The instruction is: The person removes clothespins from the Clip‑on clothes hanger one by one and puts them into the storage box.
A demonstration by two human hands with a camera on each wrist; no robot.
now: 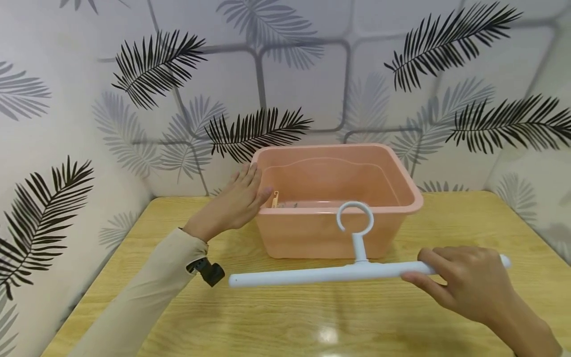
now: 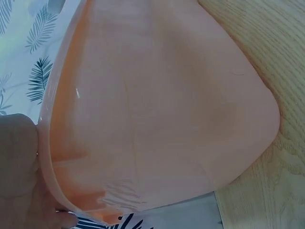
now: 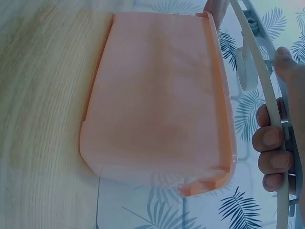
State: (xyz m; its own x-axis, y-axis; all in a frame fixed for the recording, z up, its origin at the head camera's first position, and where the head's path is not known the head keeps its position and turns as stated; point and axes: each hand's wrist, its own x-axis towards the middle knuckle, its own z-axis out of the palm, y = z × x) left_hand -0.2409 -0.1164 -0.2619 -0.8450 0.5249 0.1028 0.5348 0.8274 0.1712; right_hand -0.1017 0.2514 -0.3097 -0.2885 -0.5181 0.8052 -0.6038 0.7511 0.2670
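Observation:
A pink plastic tub [image 1: 330,233] stands on the table, its open top facing up. My left hand [image 1: 238,201] rests on the tub's left rim, fingers extended and thumb toward the inside. Part of that hand [image 2: 19,167] shows at the rim in the left wrist view. With my right hand [image 1: 473,280] I grip the right end of a pale blue plastic hanger [image 1: 308,276] with a ring-shaped hook, held level in front of the tub. In the right wrist view, fingers [image 3: 271,162] curl round the hanger's bar. Inside the tub, a small yellowish hooked piece [image 1: 275,199] is partly visible.
The wooden-patterned table [image 1: 250,322] runs back to a wall [image 1: 303,89] with leaf-print covering, close behind the tub. A black strap device [image 1: 207,271] sits on my left wrist, near the hanger's left end.

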